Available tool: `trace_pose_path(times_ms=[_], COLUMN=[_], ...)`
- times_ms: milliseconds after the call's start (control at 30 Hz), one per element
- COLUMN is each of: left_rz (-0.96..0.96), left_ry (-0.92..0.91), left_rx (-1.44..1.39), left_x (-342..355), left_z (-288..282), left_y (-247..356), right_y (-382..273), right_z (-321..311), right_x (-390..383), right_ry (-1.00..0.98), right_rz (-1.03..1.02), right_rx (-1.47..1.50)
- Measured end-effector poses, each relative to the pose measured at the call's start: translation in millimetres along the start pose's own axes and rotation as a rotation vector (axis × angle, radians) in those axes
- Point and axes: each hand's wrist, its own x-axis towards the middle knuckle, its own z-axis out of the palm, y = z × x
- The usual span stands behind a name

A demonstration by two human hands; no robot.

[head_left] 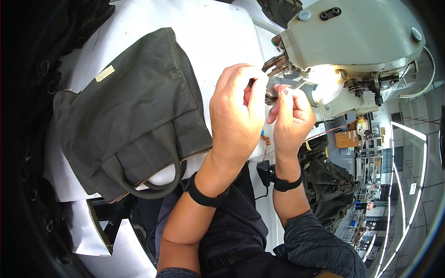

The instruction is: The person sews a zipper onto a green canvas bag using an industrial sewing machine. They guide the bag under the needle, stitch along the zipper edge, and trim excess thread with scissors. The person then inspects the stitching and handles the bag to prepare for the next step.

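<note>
My left hand [236, 104] is raised at the needle end of a pale green sewing machine [352, 39]. Its fingers are curled in toward the thumb, and what they grip, if anything, is hidden. Close beside it, my right hand [293, 120] is closed in a pinch under the lit part of the machine; whatever sits between its fingertips is too small to name. A dark green canvas bag [134, 102] with handles and an open metal zipper lies on the white table [222, 32], left of my hands.
More dark bags [329, 185] are piled to the right, below the machine. Dark fabric with metal rings [44, 69] hangs along the left edge. A cardboard box [346, 139] and shelving stand far off in the room. A black band with a cable [265, 173] is at my right wrist.
</note>
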Motion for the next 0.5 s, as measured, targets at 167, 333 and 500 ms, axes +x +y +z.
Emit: trace_pose_path(times_ms=[167, 333, 500], left_rz=[-0.004, -0.005, 0.005], left_ry=[0.004, 0.002, 0.004], left_rx=[0.001, -0.009, 0.006], left_x=[0.5, 0.3, 1.3], left_z=[0.8, 0.9, 0.4], left_y=[1.0, 0.7, -0.3], right_y=[0.6, -3.6, -2.0], right_z=[0.0, 4.2, 4.7], right_x=[-0.5, -0.9, -1.0], right_ry=[0.005, 0.013, 0.012], right_rz=[0.005, -0.024, -0.019], right_rx=[-0.003, -0.069, -0.086])
